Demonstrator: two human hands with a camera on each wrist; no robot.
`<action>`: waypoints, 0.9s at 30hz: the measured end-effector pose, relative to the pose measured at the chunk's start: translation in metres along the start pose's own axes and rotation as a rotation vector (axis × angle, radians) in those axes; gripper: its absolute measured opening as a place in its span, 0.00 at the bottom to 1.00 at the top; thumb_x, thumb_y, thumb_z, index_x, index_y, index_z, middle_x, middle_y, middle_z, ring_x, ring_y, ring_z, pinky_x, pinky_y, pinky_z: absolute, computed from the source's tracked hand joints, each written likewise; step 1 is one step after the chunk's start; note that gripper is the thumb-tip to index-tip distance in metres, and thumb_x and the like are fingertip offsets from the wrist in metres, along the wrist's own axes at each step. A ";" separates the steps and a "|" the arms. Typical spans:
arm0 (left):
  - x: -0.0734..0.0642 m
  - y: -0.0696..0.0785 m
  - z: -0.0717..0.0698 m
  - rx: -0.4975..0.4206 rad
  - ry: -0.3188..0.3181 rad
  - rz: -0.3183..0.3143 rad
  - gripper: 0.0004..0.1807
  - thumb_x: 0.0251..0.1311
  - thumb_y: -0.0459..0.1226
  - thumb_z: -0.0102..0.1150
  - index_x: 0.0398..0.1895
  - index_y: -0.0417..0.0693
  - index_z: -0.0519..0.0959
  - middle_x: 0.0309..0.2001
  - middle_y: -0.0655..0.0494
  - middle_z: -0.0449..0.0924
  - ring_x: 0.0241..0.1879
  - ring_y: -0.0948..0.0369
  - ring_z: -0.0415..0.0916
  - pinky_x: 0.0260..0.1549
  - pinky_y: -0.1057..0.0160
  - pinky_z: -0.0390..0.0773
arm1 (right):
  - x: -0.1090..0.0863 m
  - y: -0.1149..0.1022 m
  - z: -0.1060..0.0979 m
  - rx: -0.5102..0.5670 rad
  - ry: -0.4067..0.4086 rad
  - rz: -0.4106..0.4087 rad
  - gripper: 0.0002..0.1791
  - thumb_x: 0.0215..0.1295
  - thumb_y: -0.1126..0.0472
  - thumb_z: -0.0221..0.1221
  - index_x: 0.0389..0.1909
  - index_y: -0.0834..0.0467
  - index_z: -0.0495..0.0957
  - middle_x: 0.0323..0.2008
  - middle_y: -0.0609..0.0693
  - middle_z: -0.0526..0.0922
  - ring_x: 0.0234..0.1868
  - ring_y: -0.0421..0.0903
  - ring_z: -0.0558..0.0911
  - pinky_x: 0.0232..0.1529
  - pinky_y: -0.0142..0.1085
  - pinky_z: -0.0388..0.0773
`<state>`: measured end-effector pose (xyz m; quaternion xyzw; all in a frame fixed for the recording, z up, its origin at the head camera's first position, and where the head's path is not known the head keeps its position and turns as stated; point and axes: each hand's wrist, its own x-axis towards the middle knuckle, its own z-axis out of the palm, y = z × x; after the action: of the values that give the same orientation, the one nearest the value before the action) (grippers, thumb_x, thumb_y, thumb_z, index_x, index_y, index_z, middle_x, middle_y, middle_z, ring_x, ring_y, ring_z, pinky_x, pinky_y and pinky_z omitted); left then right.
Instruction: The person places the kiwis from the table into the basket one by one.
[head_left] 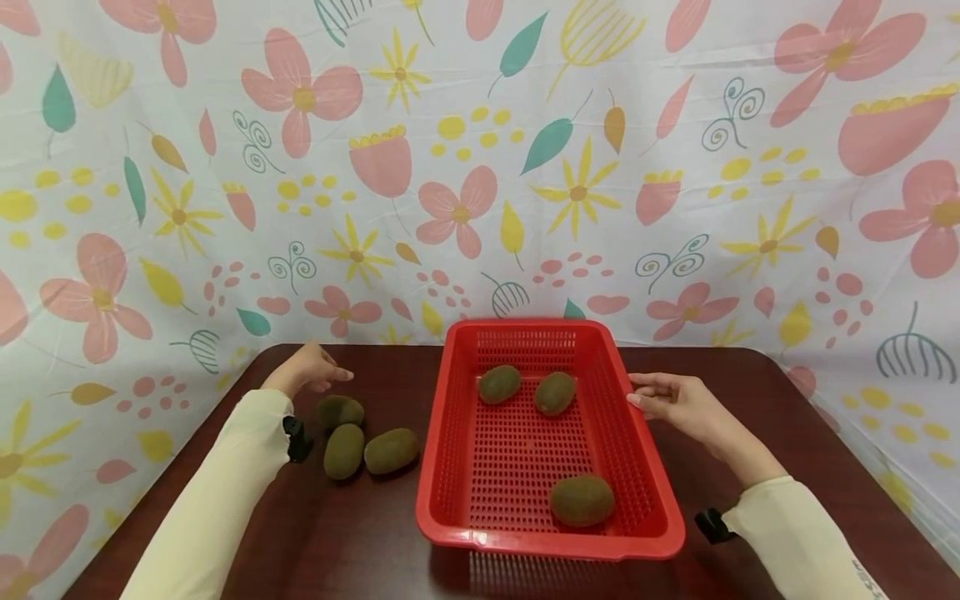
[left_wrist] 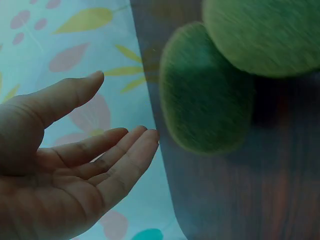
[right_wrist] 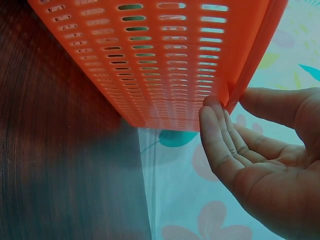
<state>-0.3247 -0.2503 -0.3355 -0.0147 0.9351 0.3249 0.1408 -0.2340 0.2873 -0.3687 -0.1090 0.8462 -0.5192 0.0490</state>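
Observation:
My left hand (head_left: 311, 369) hovers just beyond the far kiwi (head_left: 342, 412) on the left side of the table, thumb and fingers apart and nothing between them. Two more kiwis touch or nearly touch it, an upright one (head_left: 344, 452) and one lying sideways (head_left: 392, 452). In the left wrist view the fingertips (left_wrist: 145, 137) stop short of a kiwi (left_wrist: 205, 100). With my right hand (head_left: 678, 404) I pinch the right rim of a red plastic basket (head_left: 432, 467), thumb at the rim and fingers against the outer wall (right_wrist: 165, 55).
Inside the basket lie three kiwis: two near the far end (head_left: 499, 384) (head_left: 555, 393) and one (head_left: 582, 501) at the near right. The dark wooden table (head_left: 360, 542) ends against a flower-printed cloth (head_left: 465, 208) behind it.

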 end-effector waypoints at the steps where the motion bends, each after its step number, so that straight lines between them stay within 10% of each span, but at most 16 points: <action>1: -0.001 -0.004 0.000 0.012 -0.005 -0.009 0.30 0.62 0.38 0.62 0.55 0.18 0.69 0.51 0.26 0.74 0.49 0.40 0.78 0.45 0.52 0.80 | 0.000 0.000 0.000 0.000 0.000 0.000 0.34 0.67 0.57 0.60 0.65 0.74 0.62 0.44 0.63 0.82 0.39 0.47 0.85 0.46 0.49 0.80; 9: -0.008 -0.025 -0.001 0.004 -0.083 -0.066 0.25 0.61 0.41 0.63 0.46 0.23 0.75 0.37 0.41 0.78 0.43 0.46 0.80 0.44 0.52 0.80 | 0.000 0.001 0.000 0.000 0.001 -0.006 0.34 0.67 0.57 0.60 0.65 0.74 0.62 0.45 0.63 0.82 0.39 0.47 0.85 0.46 0.50 0.80; 20: -0.007 -0.035 -0.001 -0.092 -0.229 -0.102 0.55 0.53 0.49 0.70 0.65 0.16 0.50 0.58 0.20 0.63 0.42 0.47 0.82 0.40 0.57 0.82 | 0.000 0.001 0.000 0.003 0.005 -0.016 0.33 0.67 0.58 0.60 0.65 0.74 0.62 0.45 0.65 0.81 0.39 0.47 0.85 0.45 0.49 0.80; 27: -0.007 -0.040 0.008 -0.222 -0.215 -0.153 0.54 0.59 0.43 0.65 0.68 0.17 0.40 0.60 0.19 0.59 0.47 0.42 0.78 0.42 0.53 0.81 | -0.001 0.000 0.000 0.004 0.003 -0.008 0.34 0.67 0.56 0.60 0.65 0.74 0.62 0.46 0.64 0.81 0.39 0.48 0.85 0.45 0.50 0.80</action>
<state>-0.3110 -0.2779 -0.3634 -0.0665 0.8692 0.4144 0.2616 -0.2332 0.2877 -0.3688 -0.1116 0.8447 -0.5214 0.0458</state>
